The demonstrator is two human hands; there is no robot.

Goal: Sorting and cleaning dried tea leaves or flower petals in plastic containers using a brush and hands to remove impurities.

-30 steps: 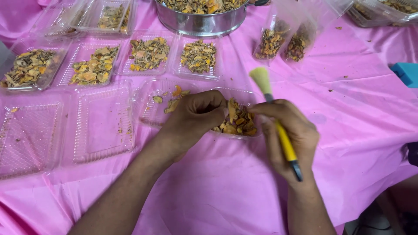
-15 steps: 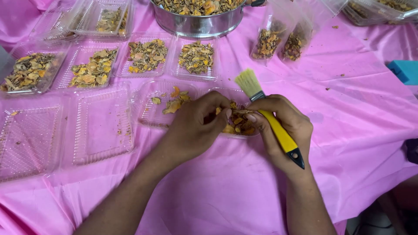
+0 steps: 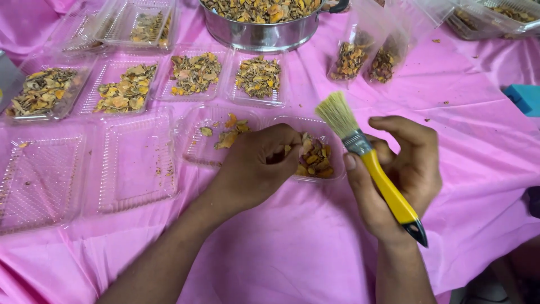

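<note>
My left hand (image 3: pixel 256 169) rests curled over an open clear plastic clamshell box (image 3: pixel 194 138), its fingers closed on dried orange-brown pieces (image 3: pixel 315 160) heaped in the box's right half. A few loose pieces (image 3: pixel 232 134) lie in the left half. My right hand (image 3: pixel 394 174) sits just right of the box and grips a paintbrush with a yellow handle (image 3: pixel 388 191), pale bristles (image 3: pixel 336 114) pointing up and away.
A pink cloth (image 3: pixel 292 253) covers the table. Filled clear boxes (image 3: pixel 128 90) line the back, empty open ones (image 3: pixel 132 163) lie at left. A steel pot (image 3: pixel 264 28) of dried pieces stands at the back, two filled bags (image 3: pixel 365 56) beside it. A blue object (image 3: pixel 524 97) lies far right.
My right hand has drawn away to the right of the box with the brush, tilting it more upright. My left hand stays on the pieces, fingers curling into the heap.
</note>
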